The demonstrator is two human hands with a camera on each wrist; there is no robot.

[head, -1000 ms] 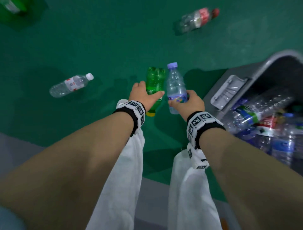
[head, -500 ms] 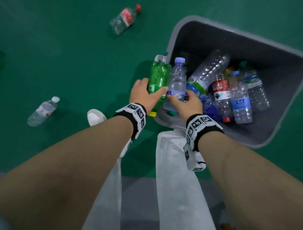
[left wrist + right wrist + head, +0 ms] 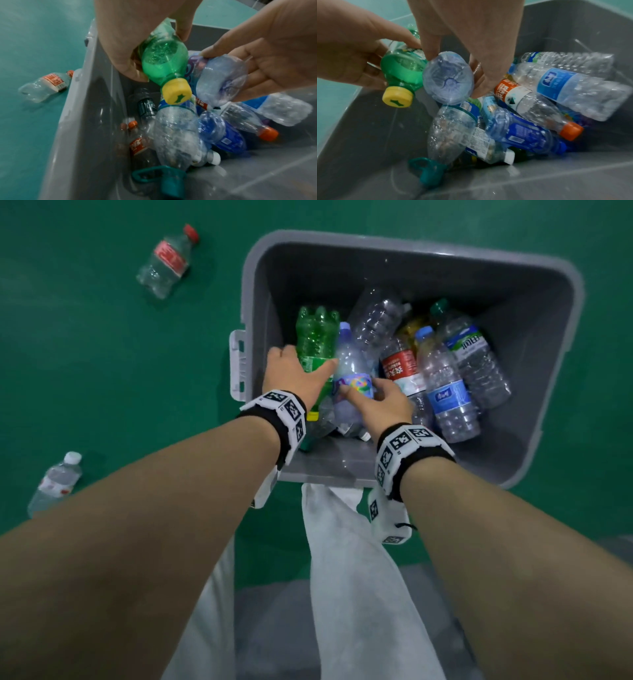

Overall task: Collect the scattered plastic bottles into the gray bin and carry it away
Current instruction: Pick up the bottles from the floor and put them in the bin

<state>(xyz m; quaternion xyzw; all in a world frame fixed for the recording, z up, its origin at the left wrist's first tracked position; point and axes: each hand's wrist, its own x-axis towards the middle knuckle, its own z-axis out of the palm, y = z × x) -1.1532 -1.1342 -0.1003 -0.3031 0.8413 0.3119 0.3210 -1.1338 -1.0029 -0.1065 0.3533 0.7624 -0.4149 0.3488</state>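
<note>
My left hand (image 3: 294,373) grips a green bottle (image 3: 315,338) with a yellow cap (image 3: 176,93), cap pointing down, over the near left corner of the gray bin (image 3: 534,392). Beside it my right hand (image 3: 380,400) grips a clear bottle with a purple label (image 3: 352,371), its lilac cap up and its base (image 3: 447,77) pointing into the bin. Both bottles hang just above several bottles (image 3: 442,381) lying in the bin. Two more bottles lie on the green floor: one with a red label and cap (image 3: 168,260) far left of the bin, one with a white cap (image 3: 56,482) at the left edge.
The bin has a pale handle (image 3: 238,364) on its left side. My white trouser legs (image 3: 352,577) stand right at the bin's near rim. A teal cap with a loop (image 3: 426,171) lies on the bin's bottom. Green floor (image 3: 85,354) surrounds the bin.
Both hands have carried their bottles from over the floor to over the bin and lowered them inside its rim. The view has swung so the bin now lies straight ahead.
</note>
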